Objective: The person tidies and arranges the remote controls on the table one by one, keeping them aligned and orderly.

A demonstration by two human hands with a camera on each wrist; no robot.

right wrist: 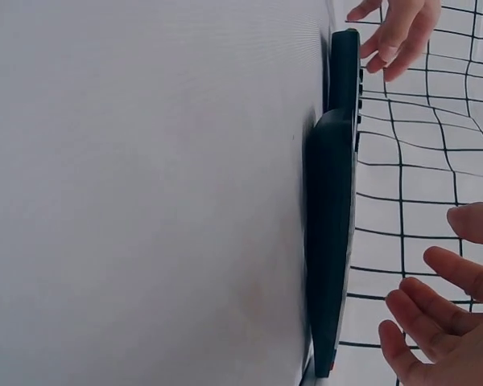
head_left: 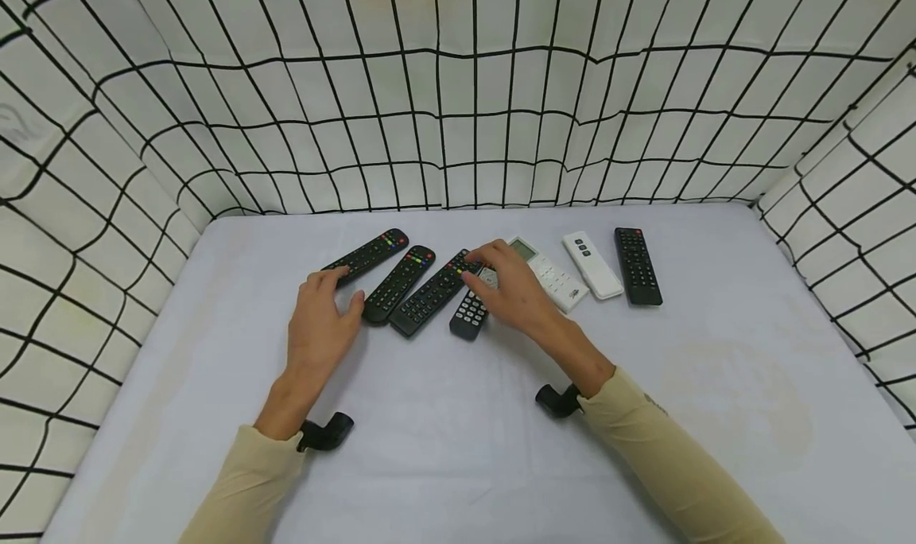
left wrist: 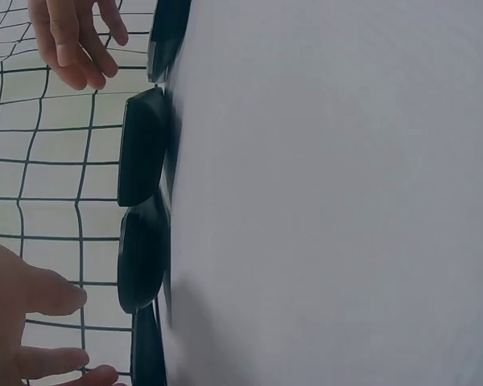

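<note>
My left hand (head_left: 318,321) reaches over the near end of the leftmost black remote control (head_left: 375,251), fingers loosely bent and thumb apart. Beside its thumb lies a second black remote (head_left: 401,283) with rounded ends. My right hand (head_left: 518,289) hovers over a small black remote (head_left: 468,316) with pale number keys, partly covering it and a white air-conditioner remote (head_left: 554,277) with a display. Its thumb and fingertips overlap the top of a third black remote (head_left: 432,296) in the head view. In the right wrist view the right fingers (right wrist: 459,277) are spread, gripping nothing.
To the right lie a slim white remote (head_left: 594,266) with a few buttons and another black remote (head_left: 638,266). All the remotes form a fanned row on a white-covered table (head_left: 444,464). White walls with black netting (head_left: 458,138) stand behind and at both sides.
</note>
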